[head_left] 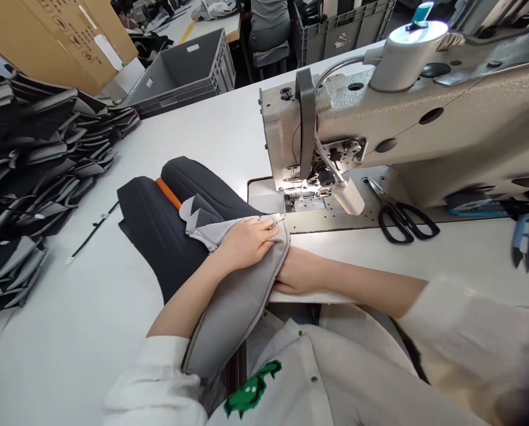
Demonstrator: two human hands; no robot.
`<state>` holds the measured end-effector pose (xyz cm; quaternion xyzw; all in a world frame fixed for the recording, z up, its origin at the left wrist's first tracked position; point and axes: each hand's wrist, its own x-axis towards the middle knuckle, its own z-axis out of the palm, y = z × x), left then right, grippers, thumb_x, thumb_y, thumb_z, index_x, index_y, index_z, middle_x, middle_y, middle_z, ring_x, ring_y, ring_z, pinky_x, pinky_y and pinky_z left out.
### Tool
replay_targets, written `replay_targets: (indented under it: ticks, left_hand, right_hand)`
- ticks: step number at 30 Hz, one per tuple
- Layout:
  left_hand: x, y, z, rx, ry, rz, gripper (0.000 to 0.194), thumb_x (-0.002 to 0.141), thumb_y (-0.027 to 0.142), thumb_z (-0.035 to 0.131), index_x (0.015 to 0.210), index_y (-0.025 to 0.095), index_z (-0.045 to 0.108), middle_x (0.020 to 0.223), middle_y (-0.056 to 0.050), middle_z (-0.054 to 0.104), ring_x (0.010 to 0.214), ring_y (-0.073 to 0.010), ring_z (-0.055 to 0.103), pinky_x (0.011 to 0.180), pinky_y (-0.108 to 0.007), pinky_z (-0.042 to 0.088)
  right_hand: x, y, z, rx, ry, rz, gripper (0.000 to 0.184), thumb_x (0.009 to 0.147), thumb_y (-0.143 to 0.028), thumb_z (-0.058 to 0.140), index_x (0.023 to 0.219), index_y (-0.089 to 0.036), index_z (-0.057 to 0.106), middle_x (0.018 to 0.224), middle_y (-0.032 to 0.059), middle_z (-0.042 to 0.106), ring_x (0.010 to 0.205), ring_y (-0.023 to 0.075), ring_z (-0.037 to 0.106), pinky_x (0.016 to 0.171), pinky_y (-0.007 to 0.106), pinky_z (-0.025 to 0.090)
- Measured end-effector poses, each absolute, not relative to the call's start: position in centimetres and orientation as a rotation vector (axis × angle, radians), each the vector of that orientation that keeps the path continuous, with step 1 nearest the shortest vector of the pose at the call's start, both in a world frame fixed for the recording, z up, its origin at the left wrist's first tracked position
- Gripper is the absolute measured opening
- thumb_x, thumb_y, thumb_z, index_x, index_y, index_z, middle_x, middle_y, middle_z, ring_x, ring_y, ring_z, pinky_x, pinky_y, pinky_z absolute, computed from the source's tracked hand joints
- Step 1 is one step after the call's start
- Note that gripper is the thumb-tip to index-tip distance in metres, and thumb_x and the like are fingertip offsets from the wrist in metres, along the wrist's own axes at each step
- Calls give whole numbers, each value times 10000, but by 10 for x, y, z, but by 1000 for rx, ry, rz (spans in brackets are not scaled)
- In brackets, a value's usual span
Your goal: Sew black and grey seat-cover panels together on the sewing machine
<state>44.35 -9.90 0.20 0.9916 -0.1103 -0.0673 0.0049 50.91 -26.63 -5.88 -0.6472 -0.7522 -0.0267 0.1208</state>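
Observation:
A padded fabric piece [242, 305], grey on this side with a dark quilted part [147, 228] and an orange strip [168, 193], lies across the table's front edge. My left hand [247, 241] rests over its folded grey edge, fingers bent onto the cloth. At the piece's right border is my right hand [297, 271], closed around the edge; its fingertips are hidden beneath the fabric. Just beyond both hands stands the sewing machine [286, 124], its presser foot [293, 201] a little apart from the fabric corner.
Black-handled scissors [400, 216] lie on the machine bed, blue thread snips [525, 239] farther right. Stacked dark fabric pieces [38, 148] fill the left side. A grey crate [184, 71] and a cardboard box [60, 41] stand behind. A seated person [270, 26] is farther back.

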Motion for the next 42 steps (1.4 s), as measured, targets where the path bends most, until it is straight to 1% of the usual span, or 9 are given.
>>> replay_targets:
  ticks: [2, 4, 7, 9, 12, 16, 23, 28, 42]
  left_hand:
    - [443, -104, 1, 3135, -312, -222, 328, 922, 276, 422, 1193, 243, 605, 1395, -28, 510, 958, -222, 579, 831, -375, 482]
    - [442, -110, -1, 3185, -241, -206, 385, 888, 259, 445, 1253, 209, 558, 1470, -46, 424, 974, -239, 561, 823, -382, 476]
    - [444, -120, -2, 3229, -160, -226, 561, 844, 237, 455, 1398, 159, 411, 1513, -68, 356, 1001, -261, 546, 829, -390, 466]
    - [447, -124, -2, 3219, -126, -281, 569, 842, 239, 447, 1405, 163, 406, 1488, -60, 400, 1002, -261, 548, 836, -389, 464]
    - [454, -126, -2, 3210, -115, -327, 499, 848, 238, 428, 1338, 169, 491, 1448, -48, 458, 997, -261, 551, 827, -394, 470]
    - [469, -121, -4, 3232, -168, -275, 509, 843, 237, 422, 1337, 141, 500, 1467, -48, 433, 1064, -276, 530, 851, -406, 471]
    - [494, -107, -4, 3230, -345, -239, 476, 854, 244, 428, 1302, 133, 545, 1414, -86, 494, 1166, -289, 510, 901, -411, 464]
    - [497, -102, -5, 3229, -397, -215, 482, 858, 233, 412, 1312, 124, 535, 1445, -78, 458, 1190, -286, 497, 918, -415, 460]
    - [504, -99, -7, 3238, -441, -159, 467, 851, 225, 414, 1290, 134, 544, 1407, -68, 506, 1197, -271, 504, 918, -411, 462]
  right_hand:
    - [526, -289, -56, -1761, -2244, -73, 221, 943, -286, 460, 924, -197, 661, 941, 35, 669, 901, 147, 582, 877, 314, 457]
    - [543, -301, -53, -1809, -2114, -139, 287, 951, -206, 384, 1012, -174, 663, 918, 54, 674, 879, 158, 583, 794, 304, 441]
    - [561, -298, -53, -2046, -1817, -187, 330, 961, -239, 374, 1146, -152, 633, 798, 48, 649, 720, 158, 566, 614, 291, 367]
    - [564, -291, -56, -2116, -1754, -154, 340, 957, -269, 392, 1170, -148, 628, 782, 51, 641, 696, 154, 563, 587, 283, 330]
    - [562, -286, -60, -2142, -1770, -131, 347, 955, -279, 393, 1153, -145, 644, 764, 55, 652, 699, 152, 576, 574, 280, 308]
    - [565, -288, -62, -2250, -1721, -174, 374, 940, -245, 404, 1236, -150, 612, 742, 47, 665, 678, 154, 580, 544, 290, 299]
    - [575, -284, -62, -2366, -1672, -209, 392, 915, -209, 430, 1253, -116, 605, 760, 64, 676, 687, 175, 588, 574, 288, 363]
    - [574, -283, -62, -2381, -1653, -209, 388, 920, -199, 425, 1257, -118, 599, 793, 74, 688, 722, 176, 598, 640, 273, 390]
    - [570, -280, -64, -2480, -1543, -263, 396, 898, -201, 444, 1254, -164, 612, 755, 46, 693, 663, 163, 592, 573, 291, 335]
